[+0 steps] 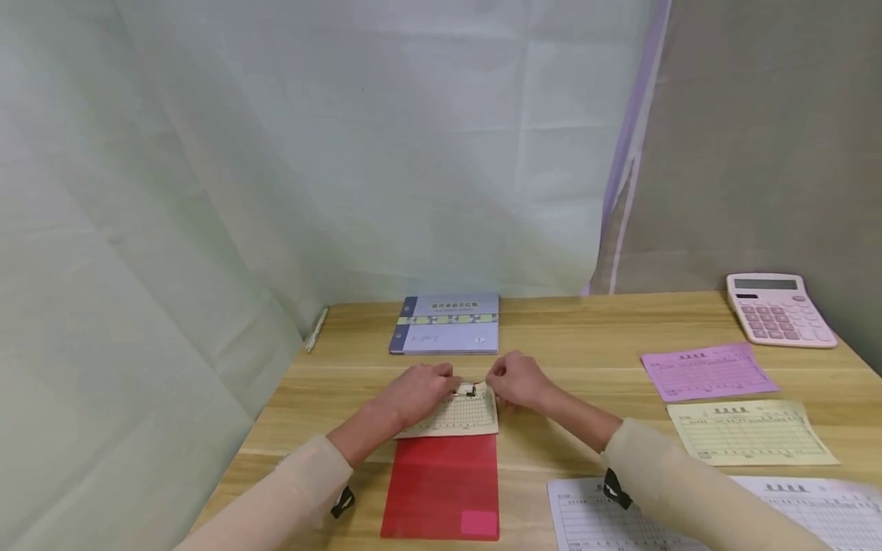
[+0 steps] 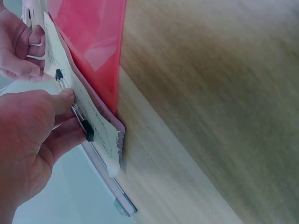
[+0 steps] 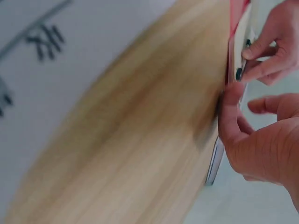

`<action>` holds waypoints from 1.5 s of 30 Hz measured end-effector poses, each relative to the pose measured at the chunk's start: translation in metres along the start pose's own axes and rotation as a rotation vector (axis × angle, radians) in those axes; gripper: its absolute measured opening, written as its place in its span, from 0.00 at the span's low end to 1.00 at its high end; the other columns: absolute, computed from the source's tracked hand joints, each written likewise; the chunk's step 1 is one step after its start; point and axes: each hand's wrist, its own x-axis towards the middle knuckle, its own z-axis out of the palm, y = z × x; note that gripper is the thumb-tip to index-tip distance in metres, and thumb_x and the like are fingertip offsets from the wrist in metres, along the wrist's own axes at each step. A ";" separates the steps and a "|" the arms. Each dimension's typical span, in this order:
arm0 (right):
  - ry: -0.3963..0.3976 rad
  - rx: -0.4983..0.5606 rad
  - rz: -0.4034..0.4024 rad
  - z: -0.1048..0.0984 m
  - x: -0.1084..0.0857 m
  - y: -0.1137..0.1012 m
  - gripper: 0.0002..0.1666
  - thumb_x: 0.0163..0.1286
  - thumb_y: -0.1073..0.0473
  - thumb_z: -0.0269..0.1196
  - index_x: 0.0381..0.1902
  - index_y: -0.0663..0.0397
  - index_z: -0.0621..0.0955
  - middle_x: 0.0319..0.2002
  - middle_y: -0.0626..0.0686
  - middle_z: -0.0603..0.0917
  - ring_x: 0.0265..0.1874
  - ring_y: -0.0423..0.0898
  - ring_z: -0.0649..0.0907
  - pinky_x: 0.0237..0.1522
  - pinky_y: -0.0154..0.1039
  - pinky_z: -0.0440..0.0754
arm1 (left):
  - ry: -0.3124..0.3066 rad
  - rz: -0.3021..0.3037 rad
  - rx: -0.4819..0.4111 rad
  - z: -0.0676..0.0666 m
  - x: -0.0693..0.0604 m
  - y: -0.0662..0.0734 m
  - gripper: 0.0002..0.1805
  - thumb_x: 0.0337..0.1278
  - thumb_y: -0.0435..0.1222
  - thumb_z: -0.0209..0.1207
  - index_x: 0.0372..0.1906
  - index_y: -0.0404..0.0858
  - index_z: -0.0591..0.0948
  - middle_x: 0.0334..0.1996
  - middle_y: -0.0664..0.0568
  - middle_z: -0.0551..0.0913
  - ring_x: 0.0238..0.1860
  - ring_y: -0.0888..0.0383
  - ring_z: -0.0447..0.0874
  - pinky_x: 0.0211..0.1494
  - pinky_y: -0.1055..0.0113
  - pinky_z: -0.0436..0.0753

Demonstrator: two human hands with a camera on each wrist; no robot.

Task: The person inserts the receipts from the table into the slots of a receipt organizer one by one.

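One metal fastener (image 2: pixel 78 114): at the top edge of the cream form (image 1: pixel 462 415), pinched by the left hand (image 1: pixel 419 392).
Right hand (image 1: pixel 518 380): at the form's corner, grip unclear.
Form: best kept flat, square.

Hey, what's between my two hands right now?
The head view shows part of the cream form there, with a black-and-metal fastener on it.

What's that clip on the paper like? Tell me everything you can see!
The thin silver clip with black ends looks like metal, with its ends perhaps plastic. It lies along the far edge of the cream printed paper. The bare left hand pinches it, thumb covering part of its middle. I can't tell whether it's fastened.
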 end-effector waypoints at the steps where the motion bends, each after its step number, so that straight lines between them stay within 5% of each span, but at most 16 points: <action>1: -0.018 0.010 0.006 -0.001 -0.001 -0.001 0.07 0.76 0.64 0.66 0.40 0.64 0.87 0.21 0.56 0.83 0.14 0.46 0.81 0.20 0.38 0.82 | -0.005 -0.003 -0.001 0.000 0.000 0.000 0.14 0.75 0.38 0.65 0.60 0.45 0.88 0.44 0.54 0.85 0.36 0.61 0.83 0.45 0.71 0.86; 7: -0.031 0.058 0.016 0.003 -0.005 0.002 0.12 0.74 0.67 0.68 0.28 0.64 0.85 0.17 0.55 0.84 0.13 0.47 0.85 0.19 0.40 0.85 | 0.004 0.016 0.015 -0.001 -0.001 0.001 0.13 0.76 0.38 0.64 0.59 0.45 0.89 0.44 0.53 0.85 0.36 0.60 0.85 0.43 0.70 0.86; 18: 0.039 0.100 0.045 0.009 -0.006 0.000 0.07 0.73 0.69 0.69 0.32 0.67 0.86 0.23 0.55 0.87 0.14 0.48 0.86 0.19 0.40 0.86 | 0.034 0.035 0.046 0.000 -0.001 -0.001 0.13 0.76 0.35 0.64 0.59 0.44 0.89 0.44 0.52 0.86 0.35 0.59 0.85 0.42 0.68 0.86; 27: -0.008 0.102 0.048 0.002 -0.003 0.001 0.06 0.70 0.71 0.70 0.33 0.66 0.83 0.22 0.57 0.86 0.15 0.47 0.85 0.22 0.41 0.87 | 0.031 -0.025 -0.114 0.001 -0.002 -0.007 0.15 0.71 0.38 0.69 0.59 0.45 0.90 0.42 0.55 0.86 0.36 0.61 0.82 0.45 0.68 0.85; 31: -0.013 0.006 -0.036 -0.017 -0.004 0.000 0.05 0.70 0.70 0.70 0.40 0.68 0.85 0.31 0.56 0.87 0.26 0.48 0.88 0.30 0.39 0.87 | 0.034 -0.048 -0.212 0.002 -0.003 -0.013 0.17 0.68 0.40 0.71 0.59 0.45 0.90 0.41 0.57 0.88 0.38 0.62 0.83 0.46 0.65 0.85; 37: -0.030 -0.056 -0.203 -0.060 -0.024 0.003 0.21 0.72 0.65 0.70 0.59 0.72 0.83 0.51 0.63 0.89 0.49 0.57 0.89 0.52 0.49 0.88 | 0.048 -0.041 -0.270 0.005 -0.002 -0.020 0.16 0.67 0.41 0.72 0.57 0.44 0.91 0.42 0.56 0.90 0.40 0.62 0.85 0.47 0.64 0.85; 41: -0.077 -0.034 -0.245 -0.091 -0.047 0.017 0.24 0.75 0.63 0.69 0.64 0.71 0.81 0.59 0.65 0.86 0.56 0.60 0.87 0.57 0.51 0.86 | 0.054 -0.046 -0.285 0.009 -0.001 -0.022 0.16 0.66 0.40 0.73 0.57 0.44 0.91 0.43 0.56 0.90 0.42 0.61 0.87 0.48 0.63 0.86; 45: -0.145 -0.029 -0.244 -0.119 -0.073 0.035 0.25 0.77 0.60 0.67 0.66 0.70 0.80 0.62 0.65 0.84 0.60 0.61 0.85 0.57 0.42 0.84 | 0.052 -0.063 -0.286 0.010 0.000 -0.023 0.17 0.65 0.41 0.73 0.57 0.45 0.91 0.44 0.56 0.91 0.43 0.60 0.87 0.49 0.62 0.86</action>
